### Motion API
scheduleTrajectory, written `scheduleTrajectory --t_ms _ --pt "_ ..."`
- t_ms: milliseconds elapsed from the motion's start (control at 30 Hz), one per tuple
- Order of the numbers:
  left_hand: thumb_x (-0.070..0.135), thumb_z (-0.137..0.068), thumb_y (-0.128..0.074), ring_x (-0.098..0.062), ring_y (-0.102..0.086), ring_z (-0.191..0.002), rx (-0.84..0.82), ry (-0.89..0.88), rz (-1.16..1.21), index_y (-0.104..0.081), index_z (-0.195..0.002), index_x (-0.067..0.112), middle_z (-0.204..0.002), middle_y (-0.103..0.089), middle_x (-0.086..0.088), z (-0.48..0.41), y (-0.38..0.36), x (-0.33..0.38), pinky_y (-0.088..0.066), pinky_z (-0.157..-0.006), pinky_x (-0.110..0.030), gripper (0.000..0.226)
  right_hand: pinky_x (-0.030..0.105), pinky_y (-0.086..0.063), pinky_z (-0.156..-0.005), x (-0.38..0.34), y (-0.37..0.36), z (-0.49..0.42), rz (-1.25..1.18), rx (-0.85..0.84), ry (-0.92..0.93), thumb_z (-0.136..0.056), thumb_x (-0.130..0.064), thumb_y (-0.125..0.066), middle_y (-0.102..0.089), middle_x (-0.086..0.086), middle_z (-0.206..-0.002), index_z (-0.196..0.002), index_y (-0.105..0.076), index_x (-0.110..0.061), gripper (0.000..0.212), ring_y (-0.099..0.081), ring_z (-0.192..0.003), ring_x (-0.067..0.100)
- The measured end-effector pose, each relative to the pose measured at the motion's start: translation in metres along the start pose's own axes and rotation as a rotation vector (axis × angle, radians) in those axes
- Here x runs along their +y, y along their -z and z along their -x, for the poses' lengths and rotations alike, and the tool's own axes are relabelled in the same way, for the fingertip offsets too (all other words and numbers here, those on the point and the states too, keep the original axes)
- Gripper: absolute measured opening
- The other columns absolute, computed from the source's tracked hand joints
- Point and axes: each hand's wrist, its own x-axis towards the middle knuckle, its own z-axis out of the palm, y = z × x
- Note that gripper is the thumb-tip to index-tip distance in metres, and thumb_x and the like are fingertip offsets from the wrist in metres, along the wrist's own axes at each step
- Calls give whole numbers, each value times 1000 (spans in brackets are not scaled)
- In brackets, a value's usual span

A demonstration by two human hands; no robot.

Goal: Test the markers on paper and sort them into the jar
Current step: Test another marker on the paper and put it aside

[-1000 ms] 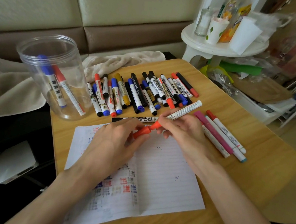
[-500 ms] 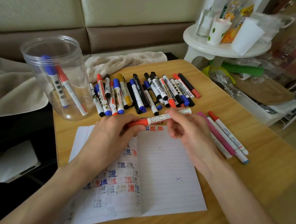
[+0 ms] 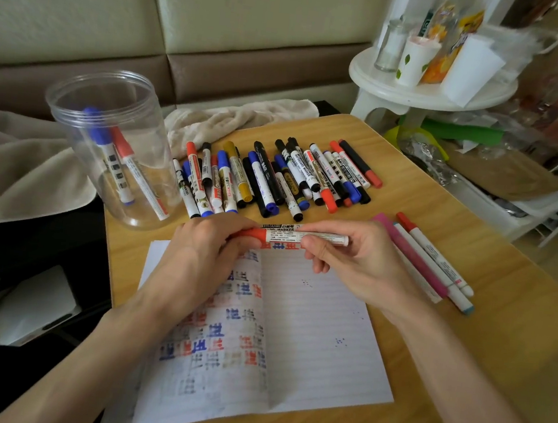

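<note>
You have the red-capped whiteboard marker (image 3: 297,236) held level between both hands, just above the top edge of the lined paper (image 3: 312,339). Its long axis runs straight across you, left to right, with the red cap on your left and the white tail end on your right. Your left hand (image 3: 204,251) is curled round the cap end. Your right hand (image 3: 351,267) pinches the printed barrel between thumb and fingers. The cap looks seated on the barrel, but your left fingers cover the join, so you cannot be sure from here.

The relation to mind is where the clear plastic jar (image 3: 146,149) stands from this marker. It is on the far left corner of the desk (image 3: 464,334), beyond and to the left of your left hand and well apart from your right. The mouth is open and faces up, and a blue marker (image 3: 105,148) and a red marker (image 3: 130,168) lean inside. The cap end already points toward that side, and your left hand is clearly the nearer one.

If this marker is tested, as the red marks just beneath it suggest, the likely step is for your left hand to carry it to the jar. The marker lies flat and the mouth faces up, so it would need tipping on end first.

The row of untested markers (image 3: 274,176) lies just beyond your hands, with one more marker (image 3: 277,227) directly under the one you hold.
</note>
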Motion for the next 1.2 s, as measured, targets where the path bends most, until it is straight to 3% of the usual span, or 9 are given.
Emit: scheduleTrajectory --t_ms 200,500,633,833,1033,1200 --pt "23 -98 -64 2 -65 -88 -12 3 19 -76 -107 28 -90 -64 33 -3 1 -3 -51 -77 -17 16 24 -58 -66 6 -8 -1 38 36 53 -92 -16 -76 -78 -8 -82 -117 -77 -18 25 -69 -66 11" --pt "14 -97 -66 5 -63 -91 1 25 11 -76 -103 27 -90 -67 26 -4 9 -5 -46 -78 -7 17 27 -60 -64 9 -23 -2 -8 74 101 -94 -12 -74 -77 4 -84 -108 -77 -28 21 -69 -66 16" --pt "12 -96 -68 1 -64 -91 13 11 -7 -77 -101 24 -91 -71 20 -3 10 -8 -48 -79 -10 16 33 -62 -63 9 -29 -1 -44 84 108 -94 -11 -75 -77 7 -83 -104 -77 -31 23 -67 -64 15" --pt "12 -96 -67 -1 -64 -89 13 -3 -2 -77 -102 23 -93 -71 19 -3 7 -4 -47 -79 -8 16 29 -61 -64 13 -28 3 -54 105 79 -94 -13 -75 -78 7 -83 -110 -78 -23 20 -67 -64 15" --pt "11 -96 -67 -5 -64 -84 22 4 -3 -78 -101 22 -90 -69 21 -1 3 2 -53 -76 -23 16 26 -59 -63 14 -24 3 -47 120 67 -94 -12 -76 -79 3 -84 -113 -79 -18 20 -67 -64 12" --pt "16 -95 -67 6 -62 -94 -19 -14 6 -75 -105 26 -93 -67 27 -8 11 5 -47 -77 -8 17 26 -60 -68 8 -19 2 -43 86 96 -95 -15 -74 -78 -4 -85 -112 -78 -23 19 -67 -68 12"
